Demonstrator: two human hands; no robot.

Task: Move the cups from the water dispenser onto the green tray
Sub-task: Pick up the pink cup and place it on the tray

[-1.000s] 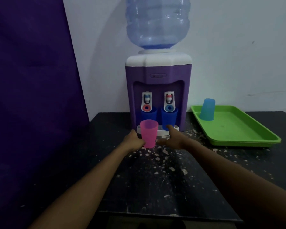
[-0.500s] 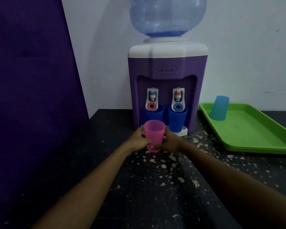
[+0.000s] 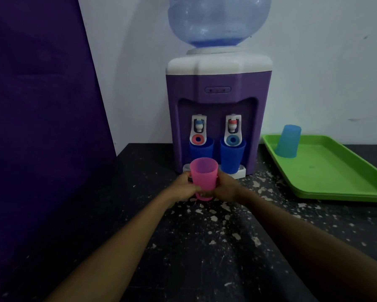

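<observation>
Both hands wrap around a pink cup (image 3: 203,176). The left hand (image 3: 184,188) holds one side and the right hand (image 3: 224,187) holds the other. Just behind the hands, two dark blue cups (image 3: 232,158) stand under the taps of the purple water dispenser (image 3: 218,101). Far off to the right of the hands, a light blue cup (image 3: 288,141) sits upside down on the green tray (image 3: 326,171).

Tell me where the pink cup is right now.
In the head view, the pink cup sits centre frame, upright, held between the left hand and right hand, just in front of the water dispenser and its two dark blue cups.
</observation>
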